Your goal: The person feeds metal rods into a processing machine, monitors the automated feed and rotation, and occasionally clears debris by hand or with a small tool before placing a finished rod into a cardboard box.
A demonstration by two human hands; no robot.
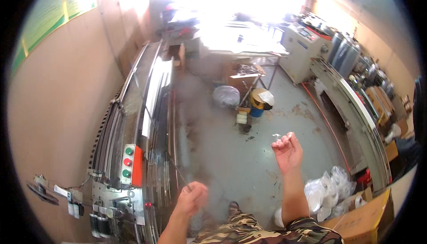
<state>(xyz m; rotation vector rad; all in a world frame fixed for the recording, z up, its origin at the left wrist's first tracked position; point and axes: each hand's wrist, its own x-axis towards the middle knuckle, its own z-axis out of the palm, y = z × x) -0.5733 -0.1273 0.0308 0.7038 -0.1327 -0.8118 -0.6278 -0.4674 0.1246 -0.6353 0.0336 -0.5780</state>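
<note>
My left hand [191,197] is closed around the near end of a thin dark rod [179,171]. From the hand the rod slants away to the upper left, over the edge of the long machine bed. My right hand [287,153] is raised over the floor at centre right, its fingers curled in. A small white bit [276,136] shows by its fingertips; whether the hand holds it I cannot tell. Beside my left arm stands the long machine [126,128] with a red-orange control box [137,166] carrying green and red buttons.
Many thin rods [159,172] lie along the machine's right side. Ahead are a paper-covered table [242,43], a clear bag [226,96] and a blue-and-yellow bucket [258,107]. A second long machine [351,106], plastic-wrapped rolls [327,189] and a cardboard box [362,219] stand right.
</note>
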